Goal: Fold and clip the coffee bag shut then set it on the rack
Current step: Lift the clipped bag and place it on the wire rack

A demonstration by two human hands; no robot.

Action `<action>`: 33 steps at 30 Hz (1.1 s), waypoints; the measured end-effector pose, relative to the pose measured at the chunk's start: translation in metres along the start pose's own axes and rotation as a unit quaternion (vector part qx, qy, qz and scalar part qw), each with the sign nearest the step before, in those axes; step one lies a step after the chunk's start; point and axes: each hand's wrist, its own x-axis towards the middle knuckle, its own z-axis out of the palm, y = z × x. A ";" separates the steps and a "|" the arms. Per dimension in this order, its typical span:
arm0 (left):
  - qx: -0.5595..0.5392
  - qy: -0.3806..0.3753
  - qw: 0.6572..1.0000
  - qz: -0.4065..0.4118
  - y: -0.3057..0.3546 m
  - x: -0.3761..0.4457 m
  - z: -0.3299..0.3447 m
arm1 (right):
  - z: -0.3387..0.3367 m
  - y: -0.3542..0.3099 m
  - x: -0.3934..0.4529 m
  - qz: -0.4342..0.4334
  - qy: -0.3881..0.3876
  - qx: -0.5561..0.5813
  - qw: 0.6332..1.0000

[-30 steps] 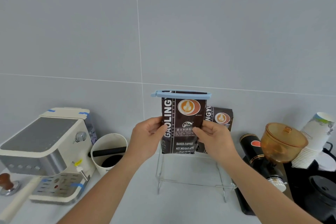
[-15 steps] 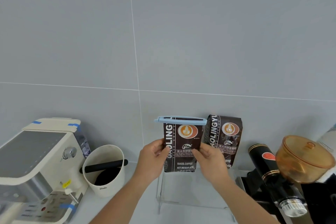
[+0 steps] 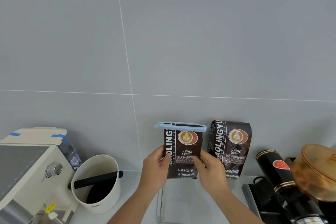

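A dark brown coffee bag (image 3: 183,149) stands upright over the clear rack (image 3: 161,203), its folded top held shut by a light blue clip (image 3: 180,126). My left hand (image 3: 155,166) grips the bag's left edge and my right hand (image 3: 211,171) grips its right edge, thumbs on the front. The bag's bottom edge sits about level with the rack's top; I cannot tell whether it rests there. A second, unclipped coffee bag (image 3: 230,148) stands on the rack just to the right, apart from the first.
A cream espresso machine (image 3: 27,171) fills the lower left, with a white knock box (image 3: 97,182) beside it. A black grinder (image 3: 276,176) with an amber lid (image 3: 316,169) stands at the right. The grey tiled wall (image 3: 163,42) is close behind.
The view has tilted up and shifted left. The clipped bag has come down to the rack's top level, left of the second bag. Both hands keep their grip.
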 end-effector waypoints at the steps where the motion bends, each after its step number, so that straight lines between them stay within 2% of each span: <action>1: -0.001 0.003 1.000 0.000 -0.002 0.000 0.001 | 0.001 0.001 0.000 -0.001 0.001 -0.002 1.000; 19: 0.018 0.003 1.000 0.003 -0.014 0.015 0.007 | 0.006 0.014 0.020 0.007 -0.001 -0.002 1.000; 33: 0.060 -0.007 0.998 -0.026 -0.006 0.023 0.005 | 0.001 0.007 0.024 0.033 -0.017 -0.026 0.999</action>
